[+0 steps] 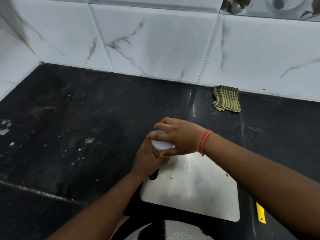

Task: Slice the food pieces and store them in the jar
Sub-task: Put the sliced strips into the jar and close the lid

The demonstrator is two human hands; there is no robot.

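Note:
A small clear jar [156, 152] with brown food pieces inside is held above the far left corner of the steel cutting board [190, 187]. My left hand [147, 160] wraps around the jar's body from the left. My right hand [180, 135] grips the white lid [161, 144] that sits on top of the jar, fingers curled over its rim. A red thread band circles my right wrist. A few dark crumbs lie on the board. Most of the jar is hidden by both hands.
A folded green checked cloth [226, 101] lies against the tiled wall at the back right. A yellow handle [260, 213] pokes out under my right forearm. The black counter [69, 135] has white specks on its left side.

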